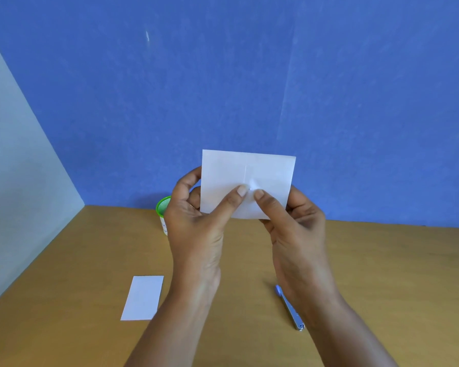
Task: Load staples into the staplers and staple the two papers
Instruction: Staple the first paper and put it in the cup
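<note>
Seems about midway, judging by the layout. Gripping a white paper (265, 170) with both hands, raised above the wooden table (382, 274) in front of the blue wall (223, 75): left hand (194, 223) curled round the left edge with its thumb (233, 197) laid on the front face, right hand (297, 226) curled round the lower right corner with its thumb (260, 197) alongside, nearly touching tip to tip at a small pucker beside a vertical crease. Impossible to tell whether stapled at that pucker, or whether holding one sheet or two; reads as checking or pressing down a fresh staple. Lying flat at the near left of the table, well apart from the hands: a second white paper (143, 298), touched by neither hand and apparently yet to be stapled. Resting on the table at the right, partly hidden behind the right wrist: a slim blue-and-metal stapler (289, 308), closed as far as visible; no loose staples in sight, so probably loaded already. Standing at the back of the table, just behind the left hand: a small white cup (162, 207) with a green rim, contents hidden from this angle
</note>
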